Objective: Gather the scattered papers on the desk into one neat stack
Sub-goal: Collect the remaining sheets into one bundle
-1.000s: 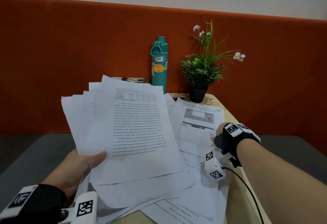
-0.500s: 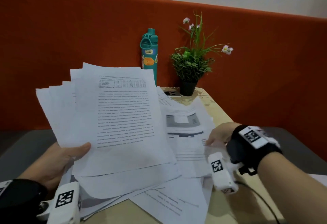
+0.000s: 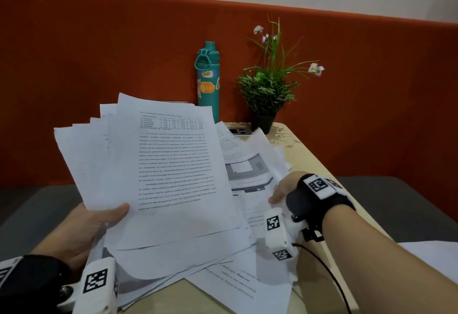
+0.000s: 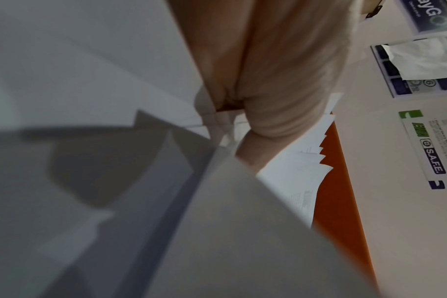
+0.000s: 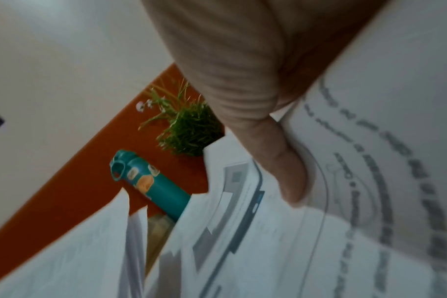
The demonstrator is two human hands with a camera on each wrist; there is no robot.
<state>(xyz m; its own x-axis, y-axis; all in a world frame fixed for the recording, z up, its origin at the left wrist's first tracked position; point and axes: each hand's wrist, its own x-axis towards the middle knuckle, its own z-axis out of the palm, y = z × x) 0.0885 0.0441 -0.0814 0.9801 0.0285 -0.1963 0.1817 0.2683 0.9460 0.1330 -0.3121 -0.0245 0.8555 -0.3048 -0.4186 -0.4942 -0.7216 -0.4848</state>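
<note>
A person's left hand [image 3: 86, 227] grips a fanned sheaf [image 3: 158, 172] of printed papers, thumb on top, holding it tilted above the tabletop [image 3: 309, 155]. The right hand [image 3: 282, 187] pinches the edge of a printed sheet [image 3: 250, 170] in the loose pile on the right — its thumb pressed on the paper (clearest in the right wrist view). More sheets [image 3: 243, 286] lie overlapping beneath, while a teal bottle [image 3: 208, 75] and a potted plant [image 3: 267, 90] stand at the far edge against an orange backrest [image 3: 99, 53].
</note>
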